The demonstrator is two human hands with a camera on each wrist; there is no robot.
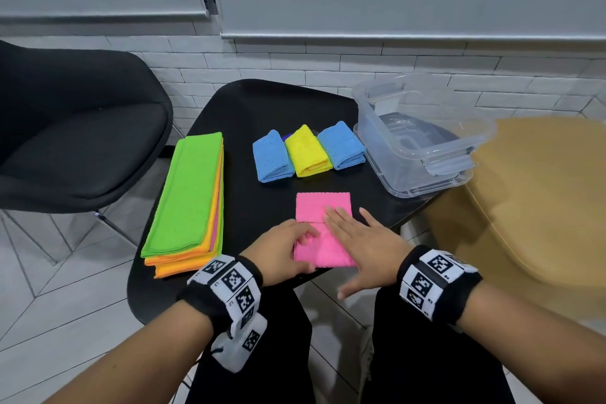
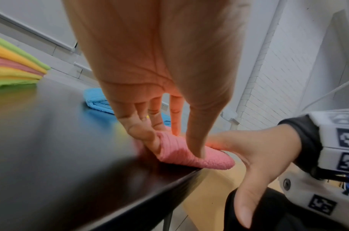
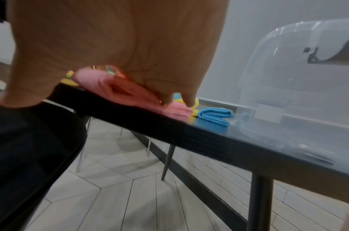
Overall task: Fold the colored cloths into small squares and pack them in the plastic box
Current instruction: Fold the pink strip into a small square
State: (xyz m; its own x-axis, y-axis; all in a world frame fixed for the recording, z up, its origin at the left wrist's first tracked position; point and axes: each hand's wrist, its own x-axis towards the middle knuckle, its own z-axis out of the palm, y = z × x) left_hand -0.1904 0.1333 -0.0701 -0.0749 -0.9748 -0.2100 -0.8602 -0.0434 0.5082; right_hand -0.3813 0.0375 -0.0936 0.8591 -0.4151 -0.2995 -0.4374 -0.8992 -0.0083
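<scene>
So three folded cloths (image 1: 308, 151), two blue and one yellow, sit just beside one plastic box (image 1: 423, 128). Left hand (image 1: 282, 248) pinches the pink cloth (image 1: 319, 207); right hand (image 1: 364, 239) presses it flat, grip loose.

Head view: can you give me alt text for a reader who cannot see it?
Two hands work a bright pink cloth on a small black table: the left hand pinches its near edge, the right hand presses flat. Behind lie three folded cloths, blue, yellow, blue, beside an empty clear plastic box.
</scene>
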